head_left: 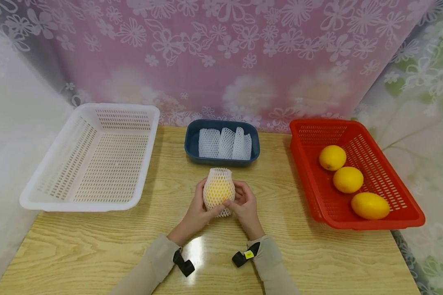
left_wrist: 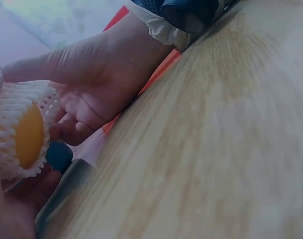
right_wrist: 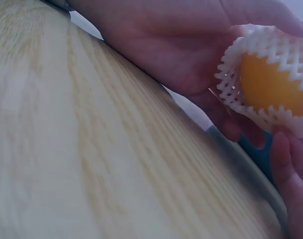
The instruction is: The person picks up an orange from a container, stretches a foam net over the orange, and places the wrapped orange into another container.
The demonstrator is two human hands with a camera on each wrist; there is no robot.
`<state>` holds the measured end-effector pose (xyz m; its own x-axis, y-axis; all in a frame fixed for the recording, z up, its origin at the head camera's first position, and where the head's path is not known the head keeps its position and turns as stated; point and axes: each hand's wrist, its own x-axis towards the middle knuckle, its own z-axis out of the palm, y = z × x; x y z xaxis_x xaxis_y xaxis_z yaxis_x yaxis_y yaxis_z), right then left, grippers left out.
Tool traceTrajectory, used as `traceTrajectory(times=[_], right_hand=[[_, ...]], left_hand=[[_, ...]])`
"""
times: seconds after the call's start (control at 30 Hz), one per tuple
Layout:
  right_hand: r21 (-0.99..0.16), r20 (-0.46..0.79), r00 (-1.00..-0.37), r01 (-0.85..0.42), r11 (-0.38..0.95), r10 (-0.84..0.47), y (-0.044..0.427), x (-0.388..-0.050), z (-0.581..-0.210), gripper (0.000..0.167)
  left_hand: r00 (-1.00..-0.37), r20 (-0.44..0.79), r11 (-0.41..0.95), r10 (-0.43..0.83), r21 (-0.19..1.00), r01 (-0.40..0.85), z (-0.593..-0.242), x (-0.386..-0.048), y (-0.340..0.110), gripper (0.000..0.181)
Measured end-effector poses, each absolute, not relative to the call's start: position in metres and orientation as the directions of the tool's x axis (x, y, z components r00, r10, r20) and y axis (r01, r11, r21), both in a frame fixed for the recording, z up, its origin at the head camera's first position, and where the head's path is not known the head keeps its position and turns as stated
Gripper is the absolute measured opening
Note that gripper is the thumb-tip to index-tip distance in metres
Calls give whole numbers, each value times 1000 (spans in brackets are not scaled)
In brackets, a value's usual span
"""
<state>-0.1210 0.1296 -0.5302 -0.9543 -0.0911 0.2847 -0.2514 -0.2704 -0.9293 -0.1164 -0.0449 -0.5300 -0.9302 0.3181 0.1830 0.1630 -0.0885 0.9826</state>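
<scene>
A yellow lemon (right_wrist: 273, 84) sits inside a white foam net sleeve (head_left: 219, 186), held up between both hands near the middle of the table. My left hand (head_left: 199, 209) grips the sleeved fruit from its left side, thumb across the near face. On the other side my right hand (head_left: 246, 207) holds it with thumb and curled fingers. The sleeve's upper end stands above the fruit in the head view. Both wrist views show the yellow skin bare at the sleeve's near end. The fingers behind the fruit are partly hidden.
Behind the hands stands a dark blue tray (head_left: 221, 162) with several folded foam net sleeves (head_left: 209, 143). A white slotted basket (head_left: 153, 151) is at the left. The red basket (head_left: 306, 184) at the right holds three lemons (head_left: 348, 179). A floral curtain (head_left: 214, 61) hangs behind.
</scene>
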Motion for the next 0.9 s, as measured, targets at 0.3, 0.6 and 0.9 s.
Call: traceTrajectory(times=[0.3, 0.6, 0.9], right_hand=[[-915, 308, -943, -256, -312, -129, 129, -121, -529, 75], [-898, 341, -934, -289, -332, -110, 130, -121, -531, 73], [-924, 286, -933, -208, -319, -218, 130, -120, -530, 77]], left_hand=[[-885, 251, -118, 392, 968, 222, -500, -107, -50, 78], [-879, 215, -189, 427, 971, 146, -502, -108, -49, 94], [-886, 221, -197, 408, 969, 151, -505, -110, -52, 94]])
